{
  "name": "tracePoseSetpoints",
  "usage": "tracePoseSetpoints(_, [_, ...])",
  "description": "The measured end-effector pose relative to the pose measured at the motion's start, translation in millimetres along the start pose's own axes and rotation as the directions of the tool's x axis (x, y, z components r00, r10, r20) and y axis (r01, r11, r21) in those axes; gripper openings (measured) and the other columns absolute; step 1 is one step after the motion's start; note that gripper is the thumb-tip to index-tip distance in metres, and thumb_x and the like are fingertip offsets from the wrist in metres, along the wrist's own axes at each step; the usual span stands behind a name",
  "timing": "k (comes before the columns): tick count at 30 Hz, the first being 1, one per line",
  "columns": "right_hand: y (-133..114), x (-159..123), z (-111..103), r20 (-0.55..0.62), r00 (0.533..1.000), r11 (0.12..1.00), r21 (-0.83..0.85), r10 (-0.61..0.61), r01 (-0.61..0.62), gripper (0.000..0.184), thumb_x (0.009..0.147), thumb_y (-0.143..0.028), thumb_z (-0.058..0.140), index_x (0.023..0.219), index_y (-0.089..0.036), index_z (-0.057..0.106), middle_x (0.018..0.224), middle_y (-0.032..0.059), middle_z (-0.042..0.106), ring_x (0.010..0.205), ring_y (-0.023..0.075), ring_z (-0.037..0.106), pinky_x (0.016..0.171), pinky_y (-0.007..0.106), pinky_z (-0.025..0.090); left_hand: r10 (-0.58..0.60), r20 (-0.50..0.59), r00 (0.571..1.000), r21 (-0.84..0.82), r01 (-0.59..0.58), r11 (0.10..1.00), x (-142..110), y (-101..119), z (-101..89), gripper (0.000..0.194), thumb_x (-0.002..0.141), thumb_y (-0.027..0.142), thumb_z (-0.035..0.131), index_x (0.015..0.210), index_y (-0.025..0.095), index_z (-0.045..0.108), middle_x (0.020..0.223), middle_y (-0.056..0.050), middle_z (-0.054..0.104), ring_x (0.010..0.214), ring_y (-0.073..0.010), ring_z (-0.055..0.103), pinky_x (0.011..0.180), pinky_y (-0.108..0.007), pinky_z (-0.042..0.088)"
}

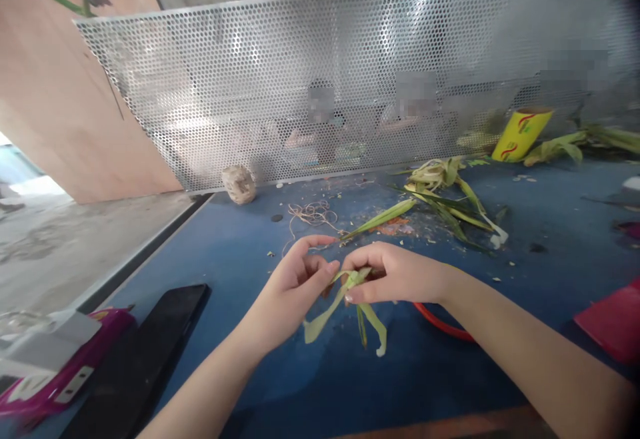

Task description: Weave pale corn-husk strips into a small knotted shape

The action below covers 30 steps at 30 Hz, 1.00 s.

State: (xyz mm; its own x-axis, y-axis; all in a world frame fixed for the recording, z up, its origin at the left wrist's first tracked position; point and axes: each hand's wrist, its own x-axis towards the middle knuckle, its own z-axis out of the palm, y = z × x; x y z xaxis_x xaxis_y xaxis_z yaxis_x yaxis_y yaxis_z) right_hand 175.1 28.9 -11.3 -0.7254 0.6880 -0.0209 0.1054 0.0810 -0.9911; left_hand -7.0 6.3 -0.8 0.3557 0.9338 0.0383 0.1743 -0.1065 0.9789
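Note:
My left hand (295,285) and my right hand (395,272) meet above the blue table (240,359), both pinched on pale green leaf strips (345,299). The strips are knotted or folded between my fingertips, and their loose ends hang down toward the table. A single long green leaf (383,217) lies just beyond my hands. Further back on the right is a pile of green and yellowish leaves (450,192).
A tangle of thin twine (313,214) and a twine ball (239,184) lie near the perforated metal screen (320,79). A black flat object (145,352) and pink item (65,372) sit at left, a red loop (443,325) under my right wrist, a yellow container (520,133) far right.

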Motion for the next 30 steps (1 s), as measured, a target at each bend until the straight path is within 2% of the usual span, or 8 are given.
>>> tracePoseSetpoints(5, [0,0,4,0.017,0.999,0.998,0.048,0.036,-0.037,0.035,0.080,-0.048,0.057,0.075,-0.014,0.063,0.050,-0.0071,0.039,0.039,0.0035,0.032,0.038,0.019,0.026,0.070,-0.007,0.998,-0.062,-0.070,0.996,-1,3,-2.5,0.030,0.083,0.031,0.055,0.109,0.019,0.046,0.059,0.007,0.044,0.052,-0.0075,0.040,0.052,-0.021,0.034])
tracePoseSetpoints(10, [0,0,7,0.026,0.995,0.993,0.064,0.097,-0.098,0.032,0.077,-0.047,0.061,0.073,-0.016,0.063,0.048,-0.0078,0.039,0.041,0.0041,0.034,0.041,0.018,0.031,0.059,-0.041,0.997,-0.214,-0.066,0.975,0,7,-5.6,0.028,0.078,0.028,0.063,0.102,0.020,0.049,0.058,0.008,0.044,0.048,-0.0050,0.037,0.047,-0.018,0.032])
tracePoseSetpoints(17, [-4,-1,6,0.076,0.996,0.999,0.005,0.051,-0.051,0.021,0.080,-0.034,0.060,0.077,-0.015,0.069,0.046,-0.0064,0.044,0.042,0.0054,0.040,0.043,0.018,0.035,0.069,-0.003,0.998,-0.353,-0.065,0.933,3,8,-11.9,0.032,0.074,0.025,0.068,0.099,0.019,0.049,0.053,0.008,0.044,0.044,-0.0033,0.033,0.041,-0.015,0.027])
tracePoseSetpoints(22, [-9,-4,5,0.118,0.993,0.998,-0.065,0.020,-0.012,0.027,0.083,-0.038,0.057,0.085,-0.016,0.071,0.049,-0.0060,0.042,0.044,0.0053,0.041,0.044,0.018,0.035,0.093,-0.038,0.995,-0.270,-0.099,0.958,4,10,-14.9,0.028,0.077,0.025,0.064,0.097,0.019,0.046,0.053,0.009,0.042,0.044,-0.0037,0.032,0.043,-0.016,0.029])
tracePoseSetpoints(25, [-6,-2,5,0.066,0.996,0.994,-0.100,0.054,-0.047,0.026,0.080,-0.039,0.059,0.082,-0.015,0.070,0.048,-0.0062,0.043,0.044,0.0058,0.042,0.044,0.018,0.035,0.149,-0.108,0.983,0.030,-0.146,0.989,7,4,-15.9,0.022,0.082,0.027,0.056,0.099,0.021,0.043,0.055,0.009,0.042,0.045,-0.0064,0.036,0.046,-0.020,0.032])
tracePoseSetpoints(27, [-2,1,4,-0.034,0.997,0.995,-0.071,0.067,-0.069,0.024,0.078,-0.039,0.062,0.074,-0.015,0.065,0.047,-0.0063,0.044,0.043,0.0059,0.042,0.043,0.019,0.035,0.329,-0.227,0.917,0.408,-0.217,0.887,9,-2,-16.0,0.024,0.084,0.027,0.053,0.104,0.021,0.042,0.064,0.005,0.049,0.054,-0.0107,0.046,0.055,-0.025,0.039])
tracePoseSetpoints(29, [2,4,3,-0.145,0.987,0.997,0.021,0.073,-0.071,0.028,0.075,-0.041,0.065,0.066,-0.016,0.057,0.047,-0.0064,0.046,0.040,0.0050,0.038,0.041,0.019,0.033,0.614,-0.288,0.735,0.755,-0.221,0.618,9,-8,-15.0,0.029,0.080,0.023,0.057,0.106,0.019,0.045,0.090,-0.005,0.057,0.084,-0.0190,0.054,0.077,-0.036,0.041])
tracePoseSetpoints(30, [4,5,3,-0.176,0.982,0.997,0.048,0.073,-0.066,0.031,0.075,-0.043,0.065,0.064,-0.016,0.054,0.048,-0.0061,0.047,0.039,0.0047,0.038,0.041,0.019,0.033,0.669,-0.250,0.700,0.821,-0.214,0.530,8,-10,-13.9,0.029,0.081,0.022,0.056,0.108,0.019,0.044,0.091,-0.005,0.057,0.090,-0.0210,0.054,0.083,-0.039,0.039])
